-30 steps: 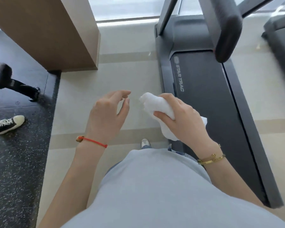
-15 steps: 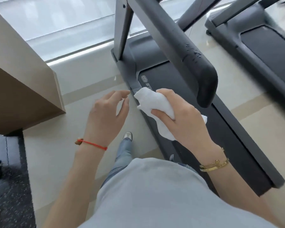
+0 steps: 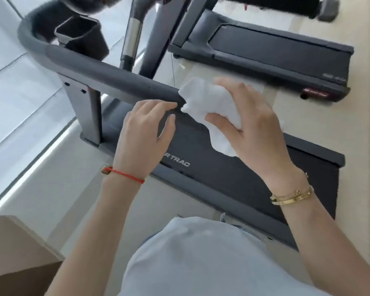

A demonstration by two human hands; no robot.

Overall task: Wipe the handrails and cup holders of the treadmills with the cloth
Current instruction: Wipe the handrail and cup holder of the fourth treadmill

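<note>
A dark grey padded handrail (image 3: 107, 76) of the nearest treadmill runs from upper left toward the centre. My right hand (image 3: 252, 124) grips a bunched white cloth (image 3: 209, 105), which covers the handrail's near end. My left hand (image 3: 145, 133) hovers just left of the cloth, fingers apart, fingertips under the rail's end and holding nothing. A black square cup holder (image 3: 81, 34) sits at the top left behind the rail. The treadmill belt (image 3: 233, 174) with "TRAC" lettering lies below my hands.
A second treadmill (image 3: 265, 52) stands at the upper right on the pale floor. The handrail's grey upright post (image 3: 83, 112) rises at the left. A wooden block (image 3: 13, 259) fills the lower left corner. Bright window glass lies along the left.
My view has swung up and over the rail. Both hands have risen to the handrail's end, and the cloth now wraps that end instead of hanging beside it.
</note>
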